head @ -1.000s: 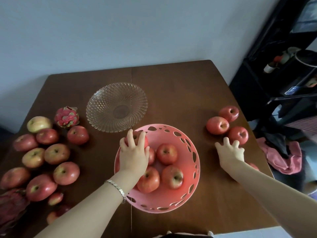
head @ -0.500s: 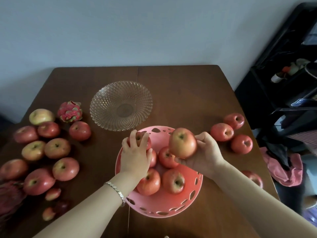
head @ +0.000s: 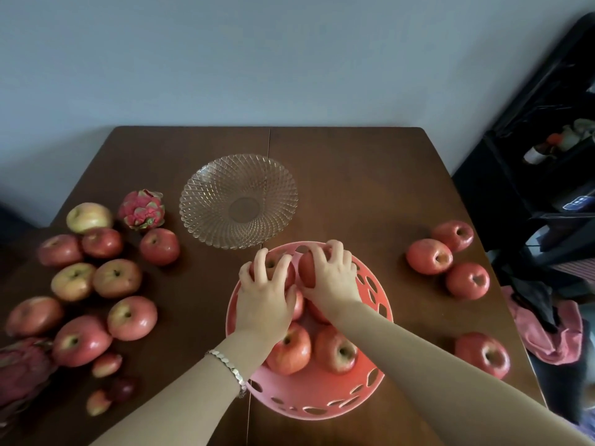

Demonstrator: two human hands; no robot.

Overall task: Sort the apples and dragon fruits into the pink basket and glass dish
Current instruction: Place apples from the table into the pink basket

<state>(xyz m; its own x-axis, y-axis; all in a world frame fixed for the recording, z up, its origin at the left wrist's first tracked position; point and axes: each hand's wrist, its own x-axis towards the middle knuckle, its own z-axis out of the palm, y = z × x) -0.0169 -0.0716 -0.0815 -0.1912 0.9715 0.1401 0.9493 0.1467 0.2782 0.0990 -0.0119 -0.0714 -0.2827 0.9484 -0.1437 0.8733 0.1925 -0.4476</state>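
Note:
The pink basket (head: pixel 322 400) stands at the front middle of the table with several red apples in it. My left hand (head: pixel 265 300) rests over an apple (head: pixel 287 278) at the basket's far left side, fingers curled on it. My right hand (head: pixel 331 278) grips another apple (head: pixel 307 268) at the basket's far rim. The glass dish (head: pixel 238 201) lies behind the basket with nothing in it. A dragon fruit (head: pixel 141 210) sits left of the dish, and another dragon fruit (head: pixel 19 368) lies at the left edge.
Several loose apples (head: pixel 117 278) are spread over the table's left side. Three apples (head: pixel 429 256) cluster at the right, with one more apple (head: pixel 483 354) nearer the front. A pink cloth (head: pixel 544 329) and dark shelving (head: pixel 547 175) lie beyond the right edge.
My right hand took an apple from the right side of the table, carried it left over the basket and lowered it at the far rim. My left hand stayed on its apple.

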